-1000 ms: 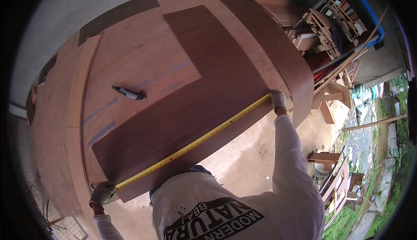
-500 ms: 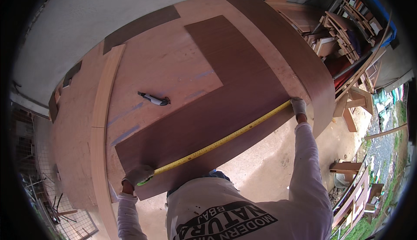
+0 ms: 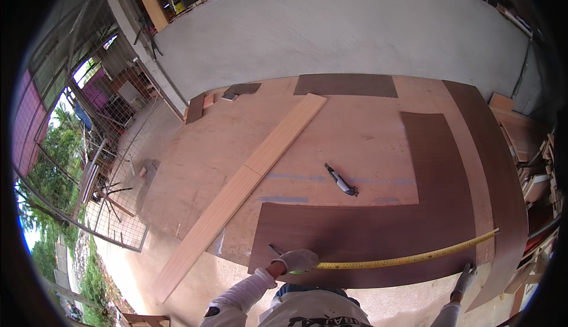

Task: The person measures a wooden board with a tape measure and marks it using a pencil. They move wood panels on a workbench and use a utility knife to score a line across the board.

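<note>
Tape measure [image 3: 408, 260] runs out over the dark sheet [image 3: 337, 229] on the desk [image 3: 367, 126]; my left grip [image 3: 300, 261] is clamped on its case end, my right grip [image 3: 466, 278] is by the sheet's near edge, can't tell if closed. Blade is likely light, springy, easily kinked; I'd hold the case, pinch the tip.

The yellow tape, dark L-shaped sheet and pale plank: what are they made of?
Yellow tape: probably painted metal, given its gently bowed strip; plastic possible. Dark sheet: likely wood veneer or laminate, matte, with faint streaks. Pale plank: seemingly wood, smooth, with lengthwise grain lines.
</note>
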The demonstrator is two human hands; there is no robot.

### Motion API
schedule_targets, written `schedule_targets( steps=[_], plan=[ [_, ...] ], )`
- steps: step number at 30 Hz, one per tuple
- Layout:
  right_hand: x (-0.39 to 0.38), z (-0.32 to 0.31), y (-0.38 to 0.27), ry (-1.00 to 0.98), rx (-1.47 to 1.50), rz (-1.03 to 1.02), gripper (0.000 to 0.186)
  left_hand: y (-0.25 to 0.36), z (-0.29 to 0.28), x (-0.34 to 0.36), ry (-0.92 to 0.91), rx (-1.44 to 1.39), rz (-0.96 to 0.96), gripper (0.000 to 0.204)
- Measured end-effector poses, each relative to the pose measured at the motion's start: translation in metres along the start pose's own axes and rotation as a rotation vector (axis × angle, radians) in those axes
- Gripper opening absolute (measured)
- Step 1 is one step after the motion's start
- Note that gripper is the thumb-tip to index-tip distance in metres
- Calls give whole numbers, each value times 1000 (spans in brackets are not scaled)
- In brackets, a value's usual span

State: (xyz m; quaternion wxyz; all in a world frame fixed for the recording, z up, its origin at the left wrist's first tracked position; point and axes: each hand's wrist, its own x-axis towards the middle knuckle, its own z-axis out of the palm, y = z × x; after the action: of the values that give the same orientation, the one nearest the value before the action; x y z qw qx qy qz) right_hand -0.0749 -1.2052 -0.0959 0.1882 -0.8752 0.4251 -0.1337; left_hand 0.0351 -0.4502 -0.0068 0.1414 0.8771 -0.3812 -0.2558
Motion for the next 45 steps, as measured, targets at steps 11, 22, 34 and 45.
schedule_targets(
  steps=[11,22,34,45],
  plan=[
    [-28,47,21,-148,979,588,79,67,-2,-108,34,-1241,-722,40],
    [-125,29,-76,-301,996,425,38,52,8,-134,257,-1541,-821,32],
    [-337,7,-225,-536,1350,833,31,-7,15,-203,204,-1007,-310,33],
    [-397,29,-291,-372,1388,780,19,-76,6,-245,238,-1483,-669,33]
  ],
)
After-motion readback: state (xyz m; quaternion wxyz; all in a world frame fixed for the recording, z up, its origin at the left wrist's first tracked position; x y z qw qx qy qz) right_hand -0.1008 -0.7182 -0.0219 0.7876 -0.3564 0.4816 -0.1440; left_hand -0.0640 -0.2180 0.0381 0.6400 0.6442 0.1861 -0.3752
